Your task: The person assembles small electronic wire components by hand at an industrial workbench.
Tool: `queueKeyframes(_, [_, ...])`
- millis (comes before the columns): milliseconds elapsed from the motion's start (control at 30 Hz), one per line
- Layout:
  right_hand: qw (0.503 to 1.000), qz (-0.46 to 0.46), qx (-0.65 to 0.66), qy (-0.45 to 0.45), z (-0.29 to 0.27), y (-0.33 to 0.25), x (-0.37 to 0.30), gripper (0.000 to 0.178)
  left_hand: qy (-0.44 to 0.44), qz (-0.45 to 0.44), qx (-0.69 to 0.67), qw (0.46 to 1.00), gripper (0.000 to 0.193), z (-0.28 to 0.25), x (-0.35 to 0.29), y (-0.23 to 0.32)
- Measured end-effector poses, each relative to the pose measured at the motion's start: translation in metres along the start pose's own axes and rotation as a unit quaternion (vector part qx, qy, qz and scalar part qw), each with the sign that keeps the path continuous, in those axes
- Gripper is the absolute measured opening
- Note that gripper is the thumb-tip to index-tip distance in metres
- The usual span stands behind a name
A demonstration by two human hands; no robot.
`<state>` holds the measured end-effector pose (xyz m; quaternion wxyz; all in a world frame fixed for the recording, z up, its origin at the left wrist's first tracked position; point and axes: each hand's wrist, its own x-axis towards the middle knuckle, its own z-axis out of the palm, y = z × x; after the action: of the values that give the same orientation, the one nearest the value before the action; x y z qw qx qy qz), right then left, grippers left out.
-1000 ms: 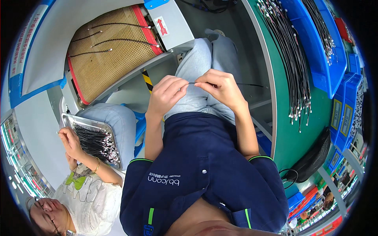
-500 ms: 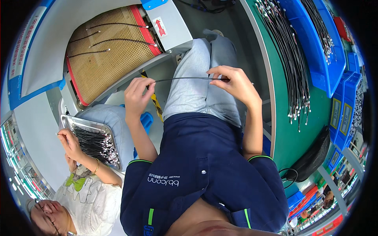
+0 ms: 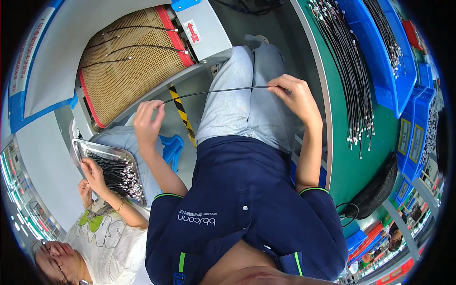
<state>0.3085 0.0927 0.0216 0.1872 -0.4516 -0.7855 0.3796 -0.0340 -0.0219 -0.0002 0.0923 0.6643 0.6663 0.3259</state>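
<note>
A thin black cable (image 3: 213,90) stretches between my two hands, above my lap and bowed slightly upward. One end is pinched in the fingers of my left hand (image 3: 148,124); its tip is hidden there. My right hand (image 3: 297,97) pinches the other end, and its tip is hidden too. To the left, several similar black cables (image 3: 147,47) with small white connectors lie apart on a tan mesh belt (image 3: 114,90) with red edges. On the green table (image 3: 349,166) at my right lies a long bundle of black cables (image 3: 349,80) with white ends.
A co-worker's hands (image 3: 92,178) are over a metal tray (image 3: 137,164) of black cables at the left. Blue bins (image 3: 389,92) line the right side, with a black mesh pouch (image 3: 380,190) nearer. A blue stool (image 3: 172,149) stands beside my left arm.
My hands have moved apart, the left to the left and the right slightly right and up, so more cable shows between them. Cables on the belt have shifted slightly left. The co-worker's hand moved right.
</note>
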Motion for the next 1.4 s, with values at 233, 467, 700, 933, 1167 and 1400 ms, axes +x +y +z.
queueKeyframes(233, [0.998,-0.002,0.022,0.059,0.003,-0.003,0.000,0.010,0.015,-0.011,-0.001,1.000,0.014,-0.007,-0.003,-0.004])
queueKeyframes(467, [0.998,-0.017,0.018,0.060,-0.001,-0.008,-0.002,0.006,0.027,-0.015,-0.008,0.999,0.014,-0.014,-0.005,-0.003])
queueKeyframes(700, [0.998,-0.026,0.005,0.059,-0.001,-0.008,-0.003,0.006,0.030,-0.005,-0.012,0.999,0.014,-0.012,-0.004,-0.004])
queueKeyframes(933, [0.997,-0.054,0.004,0.057,0.006,-0.010,0.001,0.006,0.030,-0.012,0.009,0.999,0.015,-0.018,-0.005,-0.003])
queueKeyframes(1167, [0.994,-0.029,0.049,0.094,0.051,-0.027,0.036,0.006,0.025,0.010,0.075,0.997,0.011,-0.047,0.045,-0.049])
queueKeyframes(1400, [0.988,-0.001,0.134,0.079,0.134,-0.053,0.079,0.013,-0.066,-0.115,0.091,0.987,0.015,-0.070,0.097,-0.129])
